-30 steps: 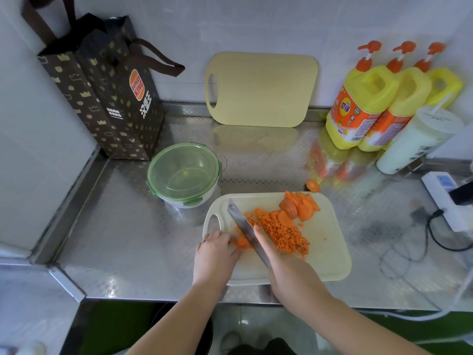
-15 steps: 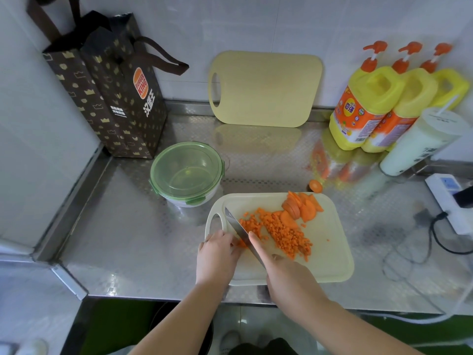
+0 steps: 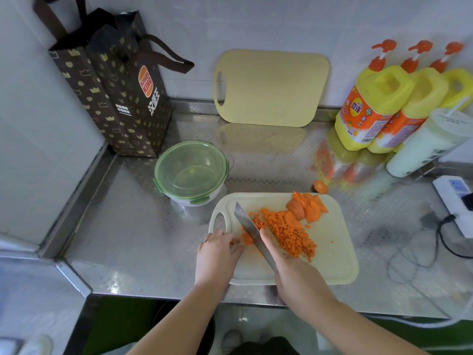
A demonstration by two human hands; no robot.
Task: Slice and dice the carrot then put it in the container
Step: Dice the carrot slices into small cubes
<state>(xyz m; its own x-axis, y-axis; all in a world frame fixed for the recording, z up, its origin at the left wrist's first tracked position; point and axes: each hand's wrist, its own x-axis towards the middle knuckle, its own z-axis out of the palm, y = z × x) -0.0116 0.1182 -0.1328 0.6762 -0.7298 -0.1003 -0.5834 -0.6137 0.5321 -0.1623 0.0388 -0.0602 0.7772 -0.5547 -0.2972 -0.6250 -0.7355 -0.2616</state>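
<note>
A pale cutting board [image 3: 330, 257] lies on the steel counter. On it sits a heap of diced carrot [image 3: 286, 230], with carrot slices [image 3: 307, 208] at its far end. My right hand [image 3: 294, 272] grips the knife [image 3: 247, 224], index finger laid along the blade, which points away to the left. My left hand [image 3: 217, 254] holds down a small carrot piece [image 3: 247, 238] just left of the blade with curled fingertips. The round container [image 3: 190, 172], its green lid on, stands just beyond the board's left corner.
A carrot end [image 3: 320, 186] lies on the counter behind the board. A second cutting board [image 3: 271, 88] leans on the wall. A brown paper bag [image 3: 115, 88] stands back left; yellow pump bottles [image 3: 376, 106] and a white cup [image 3: 430, 142] back right. A power strip [image 3: 454, 201] with cables lies right.
The knife has shifted slightly between frames over the carrot piece under my left fingertips; both hands stay in the same spot on the board. The view has shifted a little.
</note>
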